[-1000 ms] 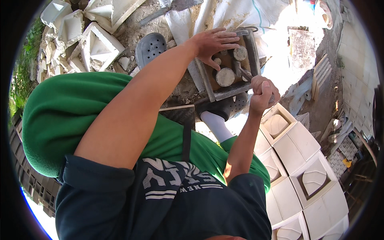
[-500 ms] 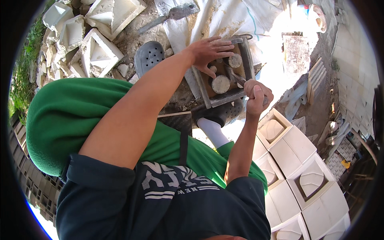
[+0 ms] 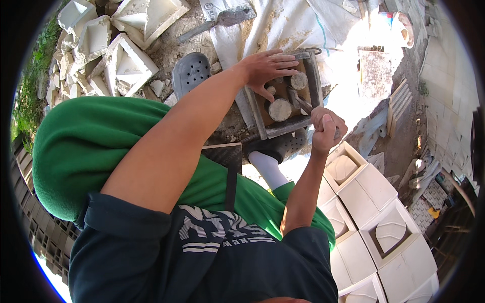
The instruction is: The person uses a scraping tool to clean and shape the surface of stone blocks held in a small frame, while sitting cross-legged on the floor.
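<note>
A wooden box-shaped frame (image 3: pixel 317 83) lies on the ground in front of me, with round grey discs, including a larger disc (image 3: pixel 279 109) and a smaller disc (image 3: pixel 299 81), inside. My left hand (image 3: pixel 268 70) rests at its left side and top edge, fingers stretched and spread, with nothing in them. At the frame's near right corner, my right hand (image 3: pixel 328 129) is closed in a fist round the handle of a dark narrow hand tool (image 3: pixel 303 104). The tool reaches over the side into the frame; its exact kind is unclear.
Broken white cast pieces (image 3: pixel 126 68) are heaped at the far left. A trowel (image 3: pixel 233 16) lies on white sacking (image 3: pixel 283 28). Pale square blocks with recesses (image 3: pixel 364 189) stand in rows at the right. A grey clog (image 3: pixel 190 74) is beside the frame.
The view has shifted slightly. My right hand, still round the tool, has moved a little nearer to me; my left hand keeps its place on the frame.
</note>
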